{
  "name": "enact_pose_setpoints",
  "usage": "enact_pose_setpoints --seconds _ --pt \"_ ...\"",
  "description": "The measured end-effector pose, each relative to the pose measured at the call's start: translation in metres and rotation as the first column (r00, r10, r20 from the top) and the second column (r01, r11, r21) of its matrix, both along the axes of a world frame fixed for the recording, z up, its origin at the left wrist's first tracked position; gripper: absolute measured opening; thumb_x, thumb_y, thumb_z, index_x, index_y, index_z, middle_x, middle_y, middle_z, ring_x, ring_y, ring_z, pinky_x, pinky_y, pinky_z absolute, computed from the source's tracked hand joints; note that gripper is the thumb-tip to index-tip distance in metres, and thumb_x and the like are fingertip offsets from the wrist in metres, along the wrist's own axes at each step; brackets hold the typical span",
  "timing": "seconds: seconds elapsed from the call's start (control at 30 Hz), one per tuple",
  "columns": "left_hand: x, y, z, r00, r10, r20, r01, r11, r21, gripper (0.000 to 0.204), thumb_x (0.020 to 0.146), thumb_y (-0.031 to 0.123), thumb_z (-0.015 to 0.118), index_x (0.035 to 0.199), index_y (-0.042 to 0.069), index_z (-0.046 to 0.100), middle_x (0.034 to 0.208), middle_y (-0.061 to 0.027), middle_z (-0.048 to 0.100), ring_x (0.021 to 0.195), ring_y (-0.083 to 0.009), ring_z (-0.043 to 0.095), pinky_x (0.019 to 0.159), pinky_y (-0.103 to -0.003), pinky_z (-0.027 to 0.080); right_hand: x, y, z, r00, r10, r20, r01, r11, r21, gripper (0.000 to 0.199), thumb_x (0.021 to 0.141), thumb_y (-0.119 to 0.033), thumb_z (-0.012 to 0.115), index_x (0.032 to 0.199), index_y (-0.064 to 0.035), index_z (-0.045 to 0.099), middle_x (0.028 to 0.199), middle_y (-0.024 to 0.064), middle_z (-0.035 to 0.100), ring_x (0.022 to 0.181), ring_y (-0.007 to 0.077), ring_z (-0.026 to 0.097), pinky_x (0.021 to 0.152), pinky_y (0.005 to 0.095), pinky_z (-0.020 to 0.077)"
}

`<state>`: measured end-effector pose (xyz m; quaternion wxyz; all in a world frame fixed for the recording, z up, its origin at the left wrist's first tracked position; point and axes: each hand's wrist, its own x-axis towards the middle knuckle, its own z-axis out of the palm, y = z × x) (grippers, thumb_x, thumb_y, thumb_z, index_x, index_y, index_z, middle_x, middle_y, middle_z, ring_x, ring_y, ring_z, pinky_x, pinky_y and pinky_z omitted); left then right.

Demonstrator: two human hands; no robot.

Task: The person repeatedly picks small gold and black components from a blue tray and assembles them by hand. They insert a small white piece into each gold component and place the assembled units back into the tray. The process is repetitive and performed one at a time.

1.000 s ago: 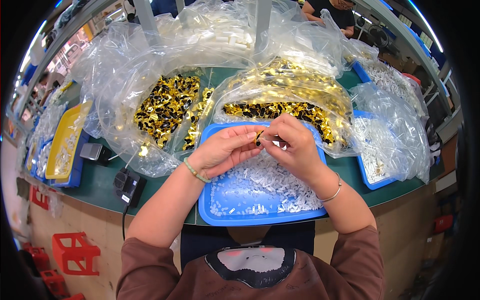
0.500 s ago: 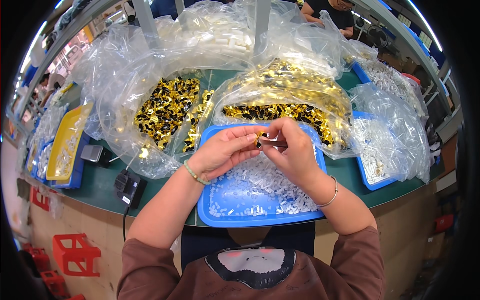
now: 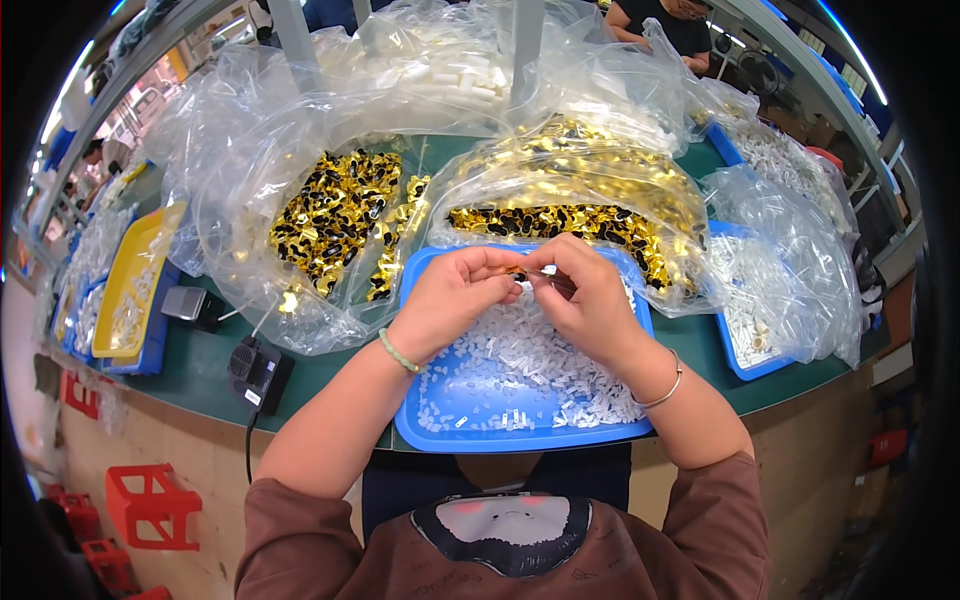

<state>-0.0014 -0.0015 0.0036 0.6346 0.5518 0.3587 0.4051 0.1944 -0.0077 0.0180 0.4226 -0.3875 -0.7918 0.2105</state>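
Over the near blue tray (image 3: pixel 524 440), my left hand (image 3: pixel 450 300) pinches a small gold-and-black piece (image 3: pixel 517 276) between thumb and fingers. My right hand (image 3: pixel 592 308) is closed on dark metal tweezers (image 3: pixel 564 285), mostly hidden by its fingers, with the tips close to the piece. Whether they touch it I cannot tell. Many small white plastic pieces (image 3: pixel 520 350) lie spread in the tray under both hands. Just beyond, a clear bag holds a heap of similar gold-and-black pieces (image 3: pixel 560 220), and another such heap (image 3: pixel 335 215) lies to its left.
At the left stand a yellow tray (image 3: pixel 128 290) over a blue one and a small black device (image 3: pixel 257 372) with a cable. A blue tray of white parts (image 3: pixel 745 320) is at the right. Metal posts (image 3: pixel 525 50) rise behind. A person (image 3: pixel 665 25) sits across the table.
My left fingers have curled closer around the gold-and-black piece, which shows less now. My right hand has turned slightly, and the tweezers show less.
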Motion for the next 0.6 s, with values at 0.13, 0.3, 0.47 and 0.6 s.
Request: enact_pose_setpoints --seconds 0.13,0.3,0.47,0.6 --pt "0.0 -0.001 0.0 1.0 -0.003 0.014 0.002 1.0 0.011 0.031 0.093 0.006 0.062 0.122 -0.004 0.062 0.108 -0.006 0.068 0.094 -0.0086 0.064 0.085 -0.023 0.052 0.001 0.003 -0.004 0.999 0.023 -0.025 -0.023 1.0 -0.002 0.011 0.083 0.0 0.065 0.093 -0.0019 0.063 0.084 0.0104 0.06 0.067 0.0212 0.062 0.056 0.0295 0.0494" --pt "0.001 0.001 -0.003 1.0 -0.007 0.023 0.006 0.999 0.039 0.03 0.093 0.006 0.062 0.122 -0.003 0.062 0.108 -0.006 0.069 0.093 -0.0083 0.064 0.085 -0.023 0.052 0.002 0.003 0.0 0.998 0.06 -0.011 -0.06 0.998 0.021 0.013 0.081 0.001 0.066 0.094 -0.0026 0.063 0.085 0.0091 0.06 0.07 0.0201 0.062 0.056 0.0294 0.0492" --pt "-0.001 0.003 -0.01 0.999 0.029 -0.036 -0.023 0.986 0.164 0.028 0.091 0.004 0.061 0.119 -0.003 0.064 0.104 -0.0065 0.069 0.089 -0.0086 0.064 0.083 -0.024 0.053 0.004 0.0 0.01 0.985 0.133 0.106 -0.135 0.991 0.008 0.02 0.078 0.001 0.068 0.096 -0.0046 0.062 0.086 0.0088 0.06 0.072 0.0209 0.062 0.058 0.0303 0.0501" --pt "0.0 0.002 -0.006 0.999 -0.039 0.002 0.038 0.995 0.089 0.029 0.092 0.006 0.059 0.12 -0.003 0.063 0.107 -0.0062 0.069 0.091 -0.0092 0.064 0.084 -0.025 0.052 0.009 0.006 0.0 0.985 0.115 0.126 -0.129 0.985 0.113 0.023 0.076 0.001 0.072 0.096 -0.0057 0.061 0.087 0.0088 0.06 0.074 0.0236 0.063 0.06 0.0315 0.0511"
